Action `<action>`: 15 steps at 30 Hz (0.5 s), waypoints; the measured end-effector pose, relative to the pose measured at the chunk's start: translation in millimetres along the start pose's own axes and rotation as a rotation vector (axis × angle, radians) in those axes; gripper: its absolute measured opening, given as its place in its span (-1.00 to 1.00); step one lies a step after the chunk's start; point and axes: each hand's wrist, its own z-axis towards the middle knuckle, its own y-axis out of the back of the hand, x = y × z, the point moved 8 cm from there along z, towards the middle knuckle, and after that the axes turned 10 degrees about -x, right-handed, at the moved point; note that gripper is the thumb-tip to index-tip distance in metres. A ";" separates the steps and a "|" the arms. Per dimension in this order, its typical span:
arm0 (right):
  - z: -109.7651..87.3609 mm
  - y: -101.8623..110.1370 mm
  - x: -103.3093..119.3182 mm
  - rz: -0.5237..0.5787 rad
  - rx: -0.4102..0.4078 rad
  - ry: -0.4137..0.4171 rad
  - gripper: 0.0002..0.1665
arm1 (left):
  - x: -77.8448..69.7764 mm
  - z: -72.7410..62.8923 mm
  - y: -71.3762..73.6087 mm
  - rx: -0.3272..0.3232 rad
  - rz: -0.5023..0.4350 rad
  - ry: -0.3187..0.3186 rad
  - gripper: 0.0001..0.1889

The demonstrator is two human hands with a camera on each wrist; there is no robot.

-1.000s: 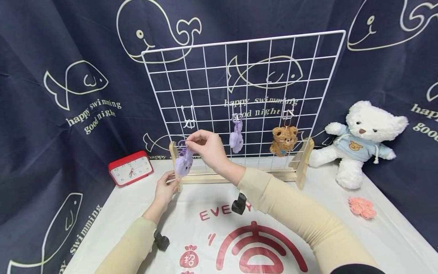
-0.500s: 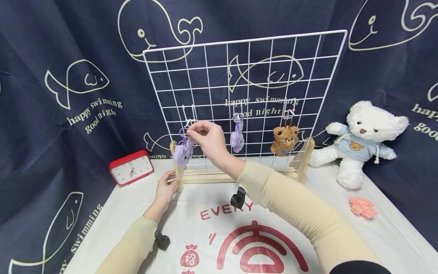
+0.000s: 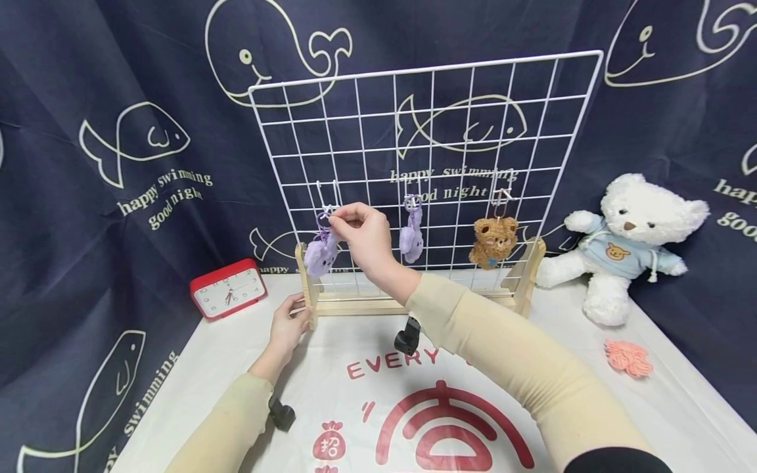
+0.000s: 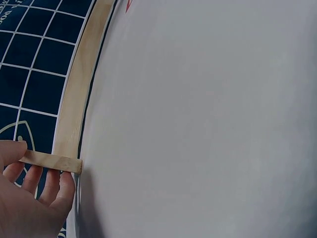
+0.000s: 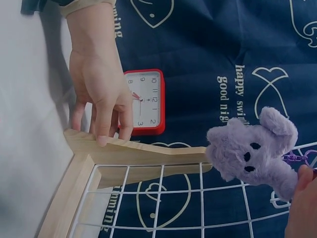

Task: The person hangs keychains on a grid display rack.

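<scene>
My right hand (image 3: 369, 240) pinches the purple ring of a fluffy purple plush keychain (image 3: 321, 255), which hangs below the fingertips. The ring is right at a white hook (image 3: 320, 192) on the left part of the white wire grid (image 3: 426, 69); the hook's tip is partly hidden. In the right wrist view the plush (image 5: 242, 151) shows dark eyes and long ears. My left hand (image 3: 288, 326) grips the left foot of the wooden stand (image 3: 308, 289), thumb and fingers on opposite sides of the wood (image 4: 54, 160) in the left wrist view.
A second purple plush keychain (image 3: 411, 242) and a brown bear keychain (image 3: 494, 242) hang on hooks farther right. A red clock (image 3: 229, 289) stands at left. On the right are a white teddy bear (image 3: 629, 256) and a pink knitted-looking item (image 3: 628, 358).
My right hand has raised the purple plush keychain, bringing its ring up from below the left hook to the hook's level. The left hand has stayed on the stand.
</scene>
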 end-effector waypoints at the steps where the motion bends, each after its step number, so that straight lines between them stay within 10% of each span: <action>1: 0.8 0.3 -0.8 -0.011 -0.005 0.003 -0.96 | 0.2 0.2 0.0 -0.001 0.001 -0.001 -0.57; 15: 13.1 2.2 -7.5 -0.117 -0.069 0.049 -0.96 | -12.4 -6.4 -0.2 0.017 -0.006 0.010 -0.56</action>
